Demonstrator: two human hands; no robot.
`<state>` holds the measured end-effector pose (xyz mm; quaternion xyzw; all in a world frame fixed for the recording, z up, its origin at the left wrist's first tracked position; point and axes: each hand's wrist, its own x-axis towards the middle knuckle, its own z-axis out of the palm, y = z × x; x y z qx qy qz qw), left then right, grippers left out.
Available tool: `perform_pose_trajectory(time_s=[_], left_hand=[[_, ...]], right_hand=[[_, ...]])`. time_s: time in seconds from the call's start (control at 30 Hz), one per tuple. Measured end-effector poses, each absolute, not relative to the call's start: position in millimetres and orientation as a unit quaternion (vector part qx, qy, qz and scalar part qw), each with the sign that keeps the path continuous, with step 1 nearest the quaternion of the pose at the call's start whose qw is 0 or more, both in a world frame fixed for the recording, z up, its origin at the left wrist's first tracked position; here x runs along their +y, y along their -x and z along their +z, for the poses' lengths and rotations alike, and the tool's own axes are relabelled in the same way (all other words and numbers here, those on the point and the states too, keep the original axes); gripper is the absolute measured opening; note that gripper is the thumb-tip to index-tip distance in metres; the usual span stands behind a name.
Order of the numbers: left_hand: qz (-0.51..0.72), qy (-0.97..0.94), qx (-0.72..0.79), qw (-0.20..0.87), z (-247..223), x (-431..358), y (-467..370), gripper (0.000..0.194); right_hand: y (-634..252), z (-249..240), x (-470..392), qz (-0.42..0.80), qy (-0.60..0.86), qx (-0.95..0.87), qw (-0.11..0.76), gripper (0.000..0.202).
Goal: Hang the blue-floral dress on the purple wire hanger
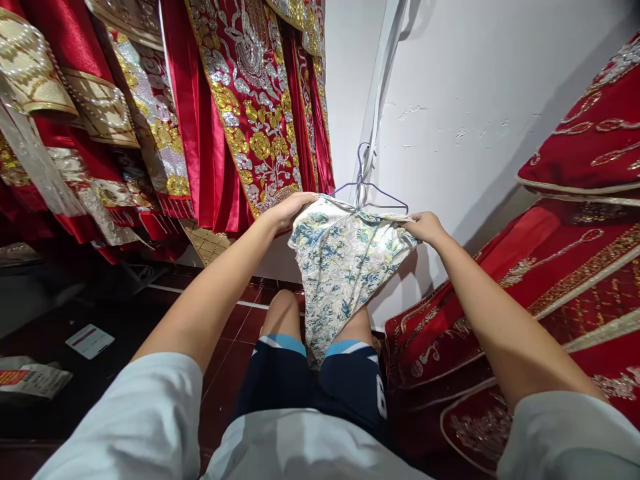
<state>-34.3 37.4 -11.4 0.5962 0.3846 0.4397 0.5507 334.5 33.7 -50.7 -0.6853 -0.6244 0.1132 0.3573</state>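
- Far to the left of the floral dress, on the dark floor, lie a white card [90,340] and a crumpled packet [30,380].
- Up and to the left of the dress hang red robes [215,113] thick with gold and silver embroidery, their hems ending just above the left hand.
- The left hand [287,210] is closed over the dress's left shoulder edge, palm down, fingers curled onto the fabric.
- The floral dress [340,267], cream with blue and green flowers, is stretched between both hands at its top and droops down to the person's knees and dark shorts [305,387].
- A thin purple wire hanger [367,183] sits just behind the top of the dress, its hook pointing up in front of the white wall [475,100]; whether it is already inside the neckline cannot be told.
- The right hand [425,227] pinches the dress's right shoulder edge, so the two hands are apart, each clamped on the cloth.
- To the right of the dress, more red embroidered cloth [575,267] is piled near the right arm.
- As I judge it, the slick fabric could slide off the narrow hanger if one shoulder is let go first, and the wire hook could snag the nearby embroidery.
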Motion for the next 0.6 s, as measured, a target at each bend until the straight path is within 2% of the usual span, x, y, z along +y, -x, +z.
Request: perform_pose_trajectory(time_s=[0.07,0.17,0.27,0.37,0.43,0.53,0.6], left_hand=[[0.441,-0.589,0.384,0.558,-13,35,33,0.016],[0.448,-0.577,0.38,0.567,-13,32,29,0.018],[0.46,-0.566,0.384,0.567,-11,31,27,0.022],[0.472,-0.556,0.388,0.563,-7,32,29,0.025],[0.477,-0.551,0.382,0.568,-4,34,32,0.026],[0.479,-0.531,0.357,0.601,0,37,37,0.025],[0.495,-0.51,0.342,0.614,0,40,41,0.024]], right_hand=[[-338,-52,31,0.078,0.687,-0.604,0.396,0.057],[-342,-51,35,0.077,0.684,-0.59,0.421,0.101],[-341,-48,44,0.149,0.677,-0.605,0.392,0.114],[-334,-46,51,0.204,0.655,-0.626,0.372,0.103],[-329,-45,52,0.21,0.651,-0.629,0.369,0.08],[-329,-43,46,0.154,0.685,-0.607,0.373,0.04],[-335,-38,37,0.133,0.696,-0.598,0.376,0.032]])
